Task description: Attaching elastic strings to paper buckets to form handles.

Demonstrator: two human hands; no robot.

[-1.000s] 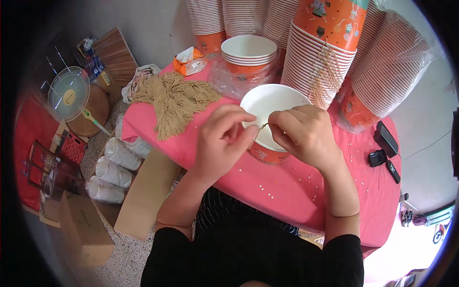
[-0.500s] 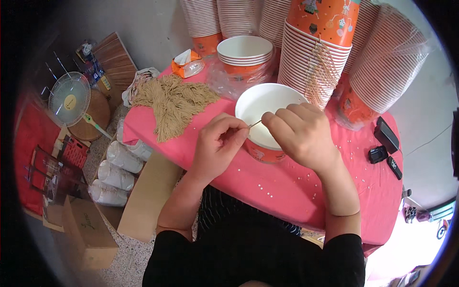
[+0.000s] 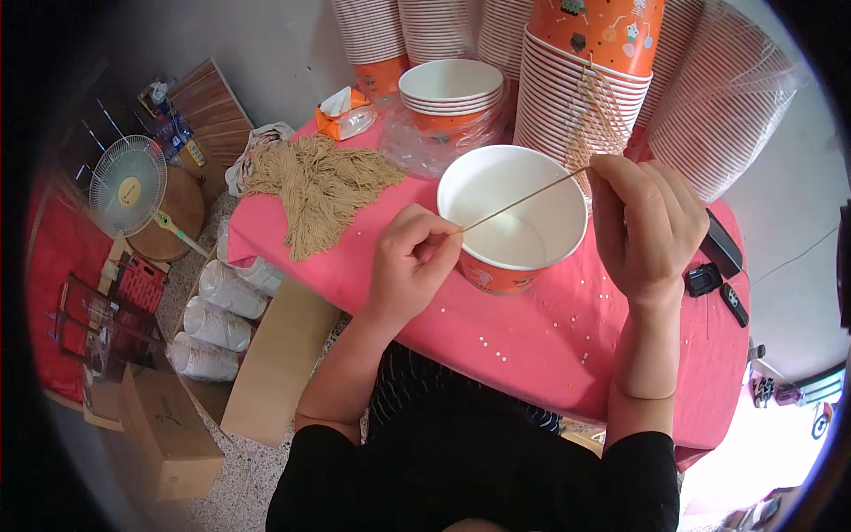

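A thin brown cord (image 3: 525, 200) runs taut and slanting between my two hands, over the mouth of an orange paper bucket (image 3: 510, 281) with a white inside. My left hand (image 3: 412, 262) pinches the cord's lower end beside the bucket's left rim. Higher up, past the right rim, my right hand (image 3: 651, 226) grips the other end in closed fingers. A heap of tan cords (image 3: 324, 191) lies on the table to the left. More cords (image 3: 592, 120) hang down the side of the tall bucket stack (image 3: 554, 97).
Nested buckets (image 3: 452, 84) in clear plastic and an orange tissue pack (image 3: 344, 113) stand at the back. A wrapped bucket stack (image 3: 727, 106) leans at the right. Small black items (image 3: 705, 279) and scattered white bits lie on the pink cloth (image 3: 532, 355). Cardboard boxes (image 3: 168, 426) are on the floor.
My right hand has moved right and up, away from my left hand. A long stretch of cord now shows between them, and the bucket's inside is less covered.
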